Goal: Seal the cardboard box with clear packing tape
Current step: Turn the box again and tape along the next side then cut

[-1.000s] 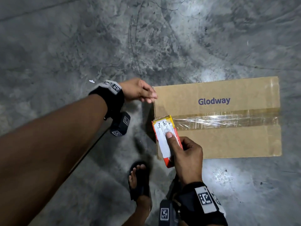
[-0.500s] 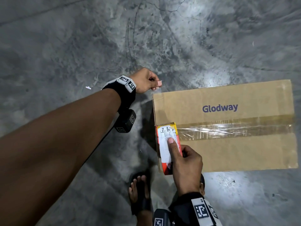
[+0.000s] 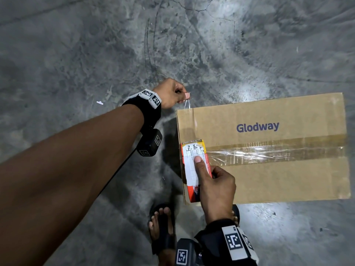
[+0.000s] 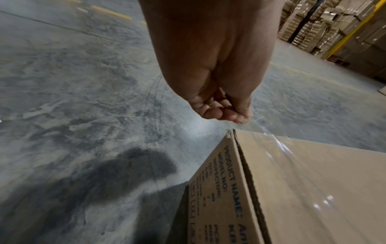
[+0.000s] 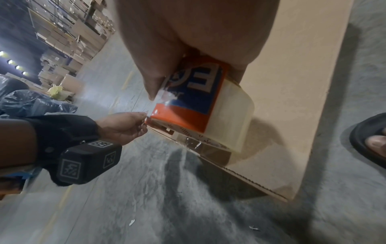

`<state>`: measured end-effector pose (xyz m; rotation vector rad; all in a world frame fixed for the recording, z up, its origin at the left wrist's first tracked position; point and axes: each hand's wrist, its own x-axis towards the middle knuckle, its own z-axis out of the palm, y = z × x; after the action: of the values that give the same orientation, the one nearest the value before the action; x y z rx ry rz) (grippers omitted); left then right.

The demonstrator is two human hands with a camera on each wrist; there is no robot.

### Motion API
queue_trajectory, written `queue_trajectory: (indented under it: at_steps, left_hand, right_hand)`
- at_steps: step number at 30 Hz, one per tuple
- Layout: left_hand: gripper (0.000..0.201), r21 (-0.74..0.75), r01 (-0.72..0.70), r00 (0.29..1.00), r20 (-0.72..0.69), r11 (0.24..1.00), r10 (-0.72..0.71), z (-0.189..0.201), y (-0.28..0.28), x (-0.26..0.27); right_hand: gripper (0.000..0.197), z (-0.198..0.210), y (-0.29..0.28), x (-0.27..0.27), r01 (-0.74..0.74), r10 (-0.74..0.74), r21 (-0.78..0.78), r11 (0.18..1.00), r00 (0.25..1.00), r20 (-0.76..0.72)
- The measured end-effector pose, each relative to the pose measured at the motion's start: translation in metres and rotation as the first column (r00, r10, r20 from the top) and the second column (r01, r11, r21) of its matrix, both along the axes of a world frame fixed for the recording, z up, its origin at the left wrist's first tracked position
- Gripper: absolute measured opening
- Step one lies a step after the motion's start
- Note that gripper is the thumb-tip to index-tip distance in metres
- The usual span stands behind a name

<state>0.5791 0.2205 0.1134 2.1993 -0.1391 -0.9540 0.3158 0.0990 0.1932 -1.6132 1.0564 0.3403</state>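
**Tape Roll at Box Edge, Free End Drawn Out**

The cardboard box point(image 3: 269, 179) lies flat on the concrete floor point(image 3: 76, 54), printed "Glodway" on its top face. A strip of clear tape point(image 3: 269, 153) runs along the centre seam toward the box's right end.

The right hand point(image 3: 215, 187) grasps the tape roll point(image 3: 194, 162) at the left edge of the box. The forefinger lies straight along the roll's white-and-orange label, and the remaining fingers curl round the roll's side. In the right wrist view the roll stands on the box top, its clear tape layers visible beside an orange-and-blue core label.

The left hand point(image 3: 171, 93) is held above the floor just past the far left corner of the box. Thumb and fingertips point(image 4: 227, 115) pinch the free end of the tape point(image 3: 187, 104); the other fingers are curled in. A clear band of tape stretches from this pinch across the box top near its left edge, toward the roll; the left wrist view shows its sheen crossing the cardboard.

The box's left side panel carries printed lines, including "PRODUCT NAME".

A foot in a black sandal point(image 3: 163, 227) stands on the floor just beside the near edge of the box. Stacked cartons point(image 4: 334, 24) fill racks in the background.
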Motion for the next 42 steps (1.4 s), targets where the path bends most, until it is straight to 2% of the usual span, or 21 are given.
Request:
queue_trajectory:
  at_steps: [10,14,17,25,28,30,32,33,35,36,38,42]
  left_hand:
    - [0.018,0.001,-0.031,0.999,-0.013,1.000,0.031,0.004,0.007,-0.006]
    - [0.023,0.020,-0.086,0.996,-0.034,0.996,0.086,-0.004,0.009,-0.009]
    - [0.022,0.046,-0.123,0.991,-0.038,0.991,0.125,-0.007,0.006,-0.012]
    - [0.021,0.150,-0.104,0.993,-0.031,0.983,0.110,-0.012,0.003,-0.020]
    - [0.029,0.178,-0.156,0.987,-0.019,0.972,0.162,-0.010,-0.002,-0.020]
    - [0.051,0.244,-0.185,0.983,0.027,0.952,0.184,-0.006,-0.006,-0.022]
    - [0.067,0.306,-0.169,0.984,0.101,0.937,0.145,-0.004,-0.007,-0.025]
    - [0.060,0.301,-0.158,0.982,0.151,0.940,0.117,-0.004,-0.008,-0.025]
    - [0.029,0.214,-0.169,0.962,0.246,0.962,0.115,0.008,-0.010,-0.029]
    - [0.034,0.172,-0.150,0.959,0.266,0.974,0.100,0.014,-0.011,-0.033]
    - [0.055,0.146,-0.038,0.978,0.209,0.989,0.007,0.026,-0.015,-0.047]
    - [0.062,0.262,0.173,0.972,0.109,0.950,-0.207,0.038,-0.020,-0.060]
  right_hand:
    - [0.055,0.007,-0.005,0.001,-0.015,0.015,-0.011,1.000,1.000,-0.004]
    - [0.053,0.006,-0.007,0.001,0.004,-0.004,0.002,1.000,1.000,-0.018]
    - [0.054,0.005,-0.007,0.001,-0.023,0.023,-0.008,1.000,0.999,-0.028]
    - [0.056,0.003,-0.007,0.003,-0.016,0.015,-0.019,1.000,0.999,-0.035]
    - [0.059,-0.003,-0.005,0.002,-0.014,0.013,-0.041,0.999,0.999,-0.035]
    - [0.059,-0.003,-0.003,0.000,-0.010,0.008,-0.057,0.998,1.000,-0.027]
    - [0.057,-0.001,-0.002,0.000,-0.007,0.005,-0.070,0.998,1.000,-0.017]
    - [0.056,-0.001,-0.003,-0.001,0.002,-0.003,-0.081,0.997,1.000,-0.010]
    - [0.053,-0.001,-0.003,-0.002,0.011,-0.011,-0.102,0.995,1.000,0.002]
    - [0.053,-0.002,-0.004,-0.002,0.008,-0.007,-0.108,0.994,1.000,0.008]
    - [0.054,-0.002,-0.003,-0.001,-0.001,0.003,-0.120,0.993,1.000,0.014]
    - [0.058,-0.003,-0.003,0.002,-0.031,0.031,-0.144,0.989,1.000,-0.001]
